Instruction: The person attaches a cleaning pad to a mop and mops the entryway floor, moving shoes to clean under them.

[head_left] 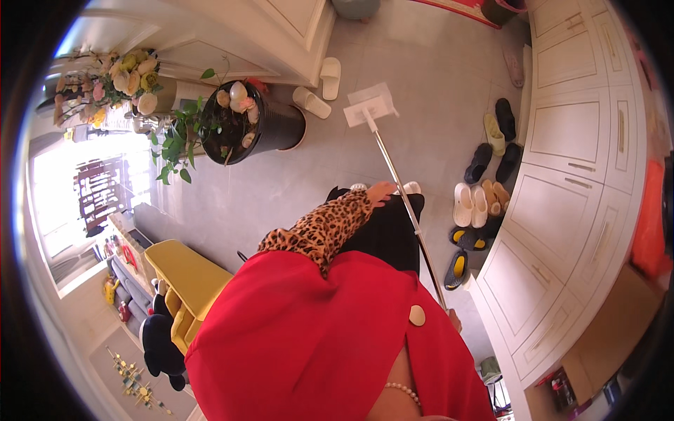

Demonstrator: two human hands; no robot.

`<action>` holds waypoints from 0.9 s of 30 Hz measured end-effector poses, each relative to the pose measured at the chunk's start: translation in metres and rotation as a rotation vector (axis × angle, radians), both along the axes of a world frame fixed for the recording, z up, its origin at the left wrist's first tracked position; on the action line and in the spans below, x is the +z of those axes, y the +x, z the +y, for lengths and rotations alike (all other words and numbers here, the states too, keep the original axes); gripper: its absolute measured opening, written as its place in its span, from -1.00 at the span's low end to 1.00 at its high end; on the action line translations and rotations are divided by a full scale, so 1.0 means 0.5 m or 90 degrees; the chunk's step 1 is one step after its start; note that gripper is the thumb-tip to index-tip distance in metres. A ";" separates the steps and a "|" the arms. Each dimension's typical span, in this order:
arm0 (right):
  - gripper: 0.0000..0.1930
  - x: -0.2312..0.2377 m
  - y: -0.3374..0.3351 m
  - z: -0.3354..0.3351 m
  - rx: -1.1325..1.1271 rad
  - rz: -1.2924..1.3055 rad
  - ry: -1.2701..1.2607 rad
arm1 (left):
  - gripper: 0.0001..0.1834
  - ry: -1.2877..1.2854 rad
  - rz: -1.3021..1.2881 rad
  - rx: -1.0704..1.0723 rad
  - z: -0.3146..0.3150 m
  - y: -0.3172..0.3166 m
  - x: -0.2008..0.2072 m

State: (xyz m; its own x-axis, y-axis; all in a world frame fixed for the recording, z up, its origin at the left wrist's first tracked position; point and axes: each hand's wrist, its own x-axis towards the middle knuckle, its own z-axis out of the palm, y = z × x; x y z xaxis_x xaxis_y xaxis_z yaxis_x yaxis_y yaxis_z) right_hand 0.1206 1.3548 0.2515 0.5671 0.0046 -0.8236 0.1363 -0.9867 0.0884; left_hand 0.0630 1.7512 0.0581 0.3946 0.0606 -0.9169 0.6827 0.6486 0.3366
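A flat mop with a long metal pole [387,158] slants from the far floor down to my right side. Its white rectangular head [371,105] lies on the grey tiles, seemingly with a thin white cloth on it. My left hand [381,192], at the end of a leopard-print sleeve, is closed at the middle of the pole; part of its grip is hard to see. Lower right, my right hand [455,321] is wrapped round the pole's near end, mostly hidden by the red garment [295,330] I wear.
Several slippers and shoes [479,203] line the white cabinets [569,133] on the right. Two white slippers [312,102] lie near a large black plant pot [277,123] at left. A yellow chair [186,277] stands at lower left. A bin [502,10] is at the far right.
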 end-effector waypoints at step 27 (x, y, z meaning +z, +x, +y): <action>-0.38 0.055 0.340 0.683 0.147 0.373 0.147 | -0.71 -0.480 -0.031 0.425 0.014 0.260 0.150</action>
